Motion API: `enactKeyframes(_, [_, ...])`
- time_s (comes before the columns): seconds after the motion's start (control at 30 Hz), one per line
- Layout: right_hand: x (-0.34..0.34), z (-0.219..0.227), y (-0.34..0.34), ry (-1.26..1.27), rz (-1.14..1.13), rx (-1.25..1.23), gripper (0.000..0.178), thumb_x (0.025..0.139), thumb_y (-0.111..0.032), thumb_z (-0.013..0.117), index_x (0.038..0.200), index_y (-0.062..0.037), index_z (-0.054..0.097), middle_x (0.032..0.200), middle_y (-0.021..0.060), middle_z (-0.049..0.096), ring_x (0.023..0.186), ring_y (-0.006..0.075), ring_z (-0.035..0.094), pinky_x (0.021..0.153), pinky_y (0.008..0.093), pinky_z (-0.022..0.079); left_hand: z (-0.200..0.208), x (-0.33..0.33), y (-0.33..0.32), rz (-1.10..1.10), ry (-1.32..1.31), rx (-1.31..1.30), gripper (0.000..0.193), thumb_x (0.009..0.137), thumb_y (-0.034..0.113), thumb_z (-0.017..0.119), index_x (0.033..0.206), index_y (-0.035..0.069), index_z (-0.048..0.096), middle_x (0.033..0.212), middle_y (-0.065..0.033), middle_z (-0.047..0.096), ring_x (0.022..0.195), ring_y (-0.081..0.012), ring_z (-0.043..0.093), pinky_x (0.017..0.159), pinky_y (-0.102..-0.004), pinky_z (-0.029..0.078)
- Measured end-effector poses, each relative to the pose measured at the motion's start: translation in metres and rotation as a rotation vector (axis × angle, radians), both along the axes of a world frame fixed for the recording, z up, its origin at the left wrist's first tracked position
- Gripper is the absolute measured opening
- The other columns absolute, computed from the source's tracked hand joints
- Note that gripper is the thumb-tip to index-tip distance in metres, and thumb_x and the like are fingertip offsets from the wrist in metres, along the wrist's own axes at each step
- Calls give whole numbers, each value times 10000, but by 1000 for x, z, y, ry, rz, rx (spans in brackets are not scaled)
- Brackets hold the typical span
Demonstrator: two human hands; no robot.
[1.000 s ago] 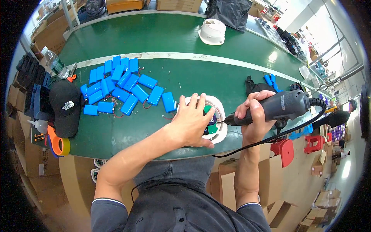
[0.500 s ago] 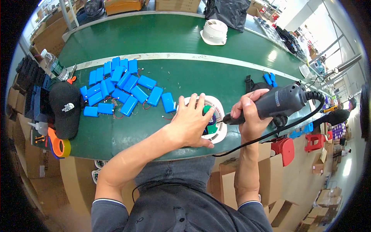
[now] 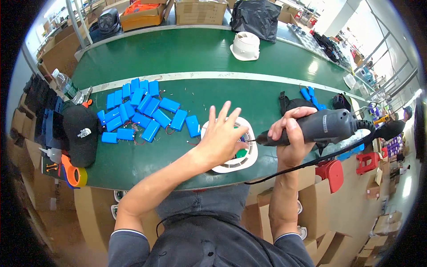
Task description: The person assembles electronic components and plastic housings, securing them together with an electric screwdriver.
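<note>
In the head view, our right hand (image 3: 291, 135) grips the dark power driver (image 3: 327, 126); our left hand (image 3: 219, 140) spreads loosely over the white housing (image 3: 249, 161) on the green table (image 3: 133, 162). We should steady the housing and align the bit (image 3: 251, 140).

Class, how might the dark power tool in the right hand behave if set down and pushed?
The power tool probably feels fairly heavy, given its thick body. Its rounded casing suggests it could roll, though the attached black cord, visibly curved, may drag.
</note>
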State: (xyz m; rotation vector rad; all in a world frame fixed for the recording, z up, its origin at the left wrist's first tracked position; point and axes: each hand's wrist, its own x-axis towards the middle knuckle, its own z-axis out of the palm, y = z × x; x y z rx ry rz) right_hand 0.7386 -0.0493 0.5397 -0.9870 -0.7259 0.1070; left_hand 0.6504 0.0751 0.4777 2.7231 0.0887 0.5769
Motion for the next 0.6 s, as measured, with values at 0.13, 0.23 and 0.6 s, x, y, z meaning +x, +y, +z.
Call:
enactKeyframes(0.13, [-5,9,-3,-44,-6,31,221,774,-40,502,967,-55,397,726,95,453,461,145,460,472,304,449,-10,11,-9,-67,42,-40,156,679,205,694,809,123,668,1144,-75,517,1231,-393,334,975,-637,226])
enactKeyframes(0.23, [-5,16,-13,-129,11,36,221,774,-56,504,967,-55,396,734,95,443,467,147,458,475,305,447,-15,14,-14,-115,44,-36,139,685,190,685,812,135,667,1110,-83,540,1220,-391,350,972,-640,227])
enactKeyframes(0.6, [-18,3,-3,-36,151,19,229,781,-78,518,971,-44,393,734,96,443,467,144,455,481,301,454,-22,-43,101,417,-198,-196,172,792,184,620,813,17,586,957,-150,633,1101,-363,503,930,-434,395])
